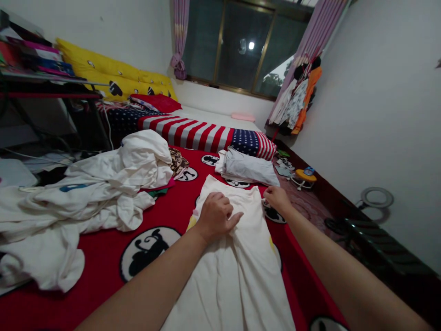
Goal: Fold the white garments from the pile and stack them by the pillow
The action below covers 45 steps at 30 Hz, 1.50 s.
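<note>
The white garment (223, 285) lies spread lengthwise on the red blanket (103, 264), its gathered band at the far end and its lower part running toward the person, out of view at the bottom edge. Yellow patches show along both of its sides.

The left hand (217, 214) rests palm down over the garment's far left part, just short of the band, so the cloth lies directly beneath it and spreads out to its right. Its fingers are loosely curled and the thumb stands apart from them, pointing right across the cloth. The right hand (277, 198) is just beside the garment's far right corner, with the band to the left of its fingertips. Those fingers are bent and drawn together; whether they pinch any cloth, I cannot tell.

Just beyond the garment's band is a folded pale grey bundle (250, 166). To the left of the garment, well apart from it, sprawls a loose heap of white cloth (113, 170), with a brown patterned cloth (179, 162) at the heap's near-garment side. Farther beyond the garment stands a bed with a stars-and-stripes cover (196, 133). Off to the garment's right, past the blanket's edge, are a small yellow stool (305, 176) and, nearer the person, a ring light (377, 197).
</note>
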{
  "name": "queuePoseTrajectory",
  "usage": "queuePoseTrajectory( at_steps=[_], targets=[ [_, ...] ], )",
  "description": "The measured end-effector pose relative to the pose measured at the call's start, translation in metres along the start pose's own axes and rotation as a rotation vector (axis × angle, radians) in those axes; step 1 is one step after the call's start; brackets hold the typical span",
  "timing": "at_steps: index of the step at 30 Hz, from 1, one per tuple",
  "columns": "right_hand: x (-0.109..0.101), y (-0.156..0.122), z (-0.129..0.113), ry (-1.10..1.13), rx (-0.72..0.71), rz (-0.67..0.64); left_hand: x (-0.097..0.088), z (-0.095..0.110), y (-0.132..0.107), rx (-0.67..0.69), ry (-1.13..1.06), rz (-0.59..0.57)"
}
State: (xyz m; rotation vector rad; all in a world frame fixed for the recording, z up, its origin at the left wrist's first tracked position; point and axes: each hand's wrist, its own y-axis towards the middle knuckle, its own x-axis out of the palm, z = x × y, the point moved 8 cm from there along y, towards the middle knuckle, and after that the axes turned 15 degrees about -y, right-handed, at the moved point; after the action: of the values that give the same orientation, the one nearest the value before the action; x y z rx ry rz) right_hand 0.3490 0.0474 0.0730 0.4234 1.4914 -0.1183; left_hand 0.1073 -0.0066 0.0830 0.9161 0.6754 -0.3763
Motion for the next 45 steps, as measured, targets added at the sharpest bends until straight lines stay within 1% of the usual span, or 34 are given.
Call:
queuePoseTrajectory(
  at_steps=[2,4,7,9,11,14,15,17,20,22,24,27,31,33,35,36,38,40,42,45],
  targets=[
    [-0.003,-0.005,-0.004,0.006,0.003,0.039,-0.001,-0.01,0.0,-0.102,0.063,0.009],
    [-0.005,-0.01,-0.019,0.026,-0.042,0.062,0.0,-0.022,-0.001,-0.225,0.13,-0.041],
    [-0.003,-0.02,-0.047,0.055,-0.14,0.041,0.0,-0.042,-0.004,-0.437,0.155,-0.15],
    [0.002,-0.023,-0.059,0.059,-0.171,0.014,-0.007,-0.051,-0.006,-0.542,0.149,-0.151],
    [0.009,-0.024,-0.062,0.063,-0.166,-0.012,-0.014,-0.056,-0.008,-0.611,0.158,-0.127],
    [0.018,-0.02,-0.056,0.102,-0.136,-0.042,-0.014,-0.064,-0.013,-0.681,0.137,-0.139],
    [0.019,-0.019,-0.052,0.127,-0.126,-0.054,-0.012,-0.065,-0.014,-0.683,0.111,-0.137],
    [0.02,-0.017,-0.042,0.196,-0.106,-0.093,-0.009,-0.065,-0.011,-0.636,0.034,-0.099],
    [0.017,-0.017,-0.022,0.323,-0.064,-0.174,-0.008,-0.061,-0.001,-0.508,-0.142,0.043],
    [0.012,-0.018,-0.006,0.388,-0.015,-0.204,-0.007,-0.06,0.004,-0.441,-0.264,0.144],
    [0.009,-0.018,0.007,0.422,0.04,-0.204,-0.003,-0.06,0.008,-0.395,-0.327,0.186],
    [0.012,-0.017,0.018,0.438,0.105,-0.152,0.006,-0.064,0.008,-0.367,-0.27,0.154],
    [0.017,-0.022,0.017,0.445,0.156,-0.01,0.008,-0.077,0.0,-0.406,-0.154,0.151],
    [0.012,-0.03,0.014,0.403,0.15,0.07,0.009,-0.082,-0.003,-0.415,-0.139,0.15],
    [0.004,-0.042,0.008,0.281,0.102,0.113,0.01,-0.083,-0.004,-0.407,-0.133,0.138],
    [0.002,-0.048,0.005,0.203,0.072,0.109,0.011,-0.083,-0.004,-0.402,-0.13,0.133],
    [0.003,-0.06,0.0,0.064,0.025,0.045,0.013,-0.082,-0.004,-0.406,-0.124,0.127],
    [0.009,-0.069,-0.003,0.021,-0.008,-0.042,0.013,-0.082,-0.005,-0.423,-0.124,0.135],
    [0.013,-0.074,-0.003,0.051,-0.05,-0.075,0.011,-0.08,-0.005,-0.423,-0.118,0.152],
    [0.01,-0.074,0.007,0.184,-0.072,0.002,0.007,-0.075,-0.004,-0.37,-0.1,0.154]
  ],
)
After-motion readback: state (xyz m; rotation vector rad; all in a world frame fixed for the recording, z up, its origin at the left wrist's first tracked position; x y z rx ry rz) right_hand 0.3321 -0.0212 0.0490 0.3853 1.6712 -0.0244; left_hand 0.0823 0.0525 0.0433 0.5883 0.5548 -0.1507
